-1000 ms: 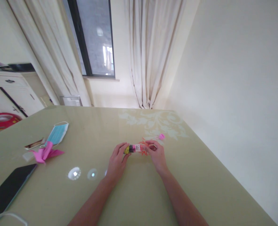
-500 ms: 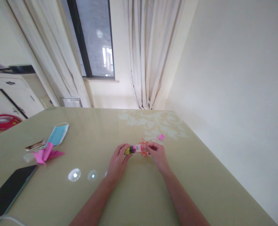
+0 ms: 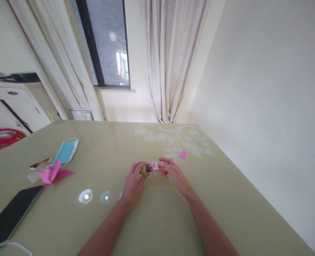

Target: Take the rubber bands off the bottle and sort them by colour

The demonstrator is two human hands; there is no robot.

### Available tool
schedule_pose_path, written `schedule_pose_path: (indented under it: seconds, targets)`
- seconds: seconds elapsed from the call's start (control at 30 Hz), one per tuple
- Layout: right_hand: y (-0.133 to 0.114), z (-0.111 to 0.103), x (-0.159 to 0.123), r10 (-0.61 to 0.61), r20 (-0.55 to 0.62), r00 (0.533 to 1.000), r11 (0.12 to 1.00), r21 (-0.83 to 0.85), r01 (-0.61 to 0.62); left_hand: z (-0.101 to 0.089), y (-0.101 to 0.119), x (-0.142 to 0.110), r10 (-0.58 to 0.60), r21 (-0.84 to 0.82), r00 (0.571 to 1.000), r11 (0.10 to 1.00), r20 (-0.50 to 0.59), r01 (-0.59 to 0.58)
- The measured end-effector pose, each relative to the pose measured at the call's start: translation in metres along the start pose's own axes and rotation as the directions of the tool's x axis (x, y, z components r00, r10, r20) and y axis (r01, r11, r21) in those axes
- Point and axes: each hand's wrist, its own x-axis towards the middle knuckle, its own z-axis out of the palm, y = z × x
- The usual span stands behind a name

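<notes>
A small clear plastic tube (image 3: pixel 153 166) with a pink, black and yellow label lies sideways between my hands, just over the table. My left hand (image 3: pixel 134 179) grips its yellow left end between thumb and fingers. At the other end, my right hand (image 3: pixel 175 174) has its fingers over the clear mouth of the tube, closed around it. Thin orange-red pieces (image 3: pixel 163 173) lie scattered beneath that end, partly hidden by the right fingers. Beyond the right hand, a small pink cap (image 3: pixel 183 154) rests on the table.
On the left of the glossy table (image 3: pixel 152 220) lie a pink folded paper bird (image 3: pixel 54 172), a blue face mask (image 3: pixel 66 152), a small brown packet (image 3: pixel 40 163) and a black tablet-like device (image 3: pixel 14 215). A white cable (image 3: pixel 13 243) crosses the near left corner. A wall (image 3: pixel 266 106) borders the right.
My right fingers have moved from pinching near the tube's right end to reaching over it, covering more of the orange pieces. The tube has tilted slightly, right end up.
</notes>
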Motion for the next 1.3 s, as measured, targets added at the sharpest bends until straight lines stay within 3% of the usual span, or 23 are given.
schedule_pose_path:
  seconds: [0.2, 0.3, 0.37, 0.5, 0.6, 0.8, 0.93, 1.03, 1.1, 1.23, 1.3]
  targets:
    - [-0.012, -0.003, 0.0, -0.174, -0.172, 0.97, 0.984, -0.058, 0.166, 0.0, 0.0, 0.002, -0.089, -0.104, 0.995, 0.99, 0.032, 0.092]
    - [-0.001, -0.008, 0.002, -0.144, -0.269, 0.952, 0.986, -0.123, 0.114, -0.001, -0.002, 0.002, -0.126, -0.145, 0.992, 0.981, 0.025, 0.128]
    - [0.012, -0.012, 0.004, -0.107, -0.299, 0.948, 0.967, -0.255, 0.029, 0.0, -0.003, 0.002, -0.162, -0.176, 0.987, 0.971, 0.013, 0.161]
    - [0.04, -0.014, 0.005, -0.05, -0.222, 0.974, 0.797, -0.597, -0.095, 0.002, -0.007, 0.003, -0.212, -0.232, 0.977, 0.951, -0.003, 0.206]
    - [0.051, -0.008, 0.009, -0.009, -0.206, 0.978, 0.693, -0.706, -0.143, 0.004, -0.009, 0.003, -0.215, -0.246, 0.977, 0.947, -0.007, 0.207]
    - [0.05, 0.004, 0.022, -0.102, -0.095, 0.99, 0.648, -0.762, -0.006, 0.003, -0.008, 0.003, -0.206, -0.24, 0.979, 0.951, -0.011, 0.197]
    - [0.05, 0.005, 0.022, -0.094, -0.064, 0.993, 0.634, -0.774, 0.011, 0.002, -0.007, 0.004, -0.203, -0.211, 0.979, 0.958, -0.023, 0.194]
    - [0.051, 0.004, 0.02, -0.107, -0.076, 0.991, 0.655, -0.756, 0.013, 0.001, -0.007, 0.004, -0.183, -0.155, 0.983, 0.972, -0.03, 0.176]
    - [0.049, 0.003, 0.02, -0.124, -0.119, 0.985, 0.718, -0.696, 0.006, 0.0, -0.007, 0.004, -0.168, -0.12, 0.985, 0.979, -0.038, 0.163]
    - [0.039, -0.003, 0.017, -0.104, -0.274, 0.956, 0.903, -0.428, -0.025, -0.002, -0.005, 0.005, -0.148, -0.068, 0.988, 0.987, -0.052, 0.144]
    - [0.031, -0.007, 0.014, -0.078, -0.337, 0.938, 0.953, -0.302, -0.029, -0.003, -0.003, 0.005, -0.142, -0.043, 0.989, 0.989, -0.048, 0.14]
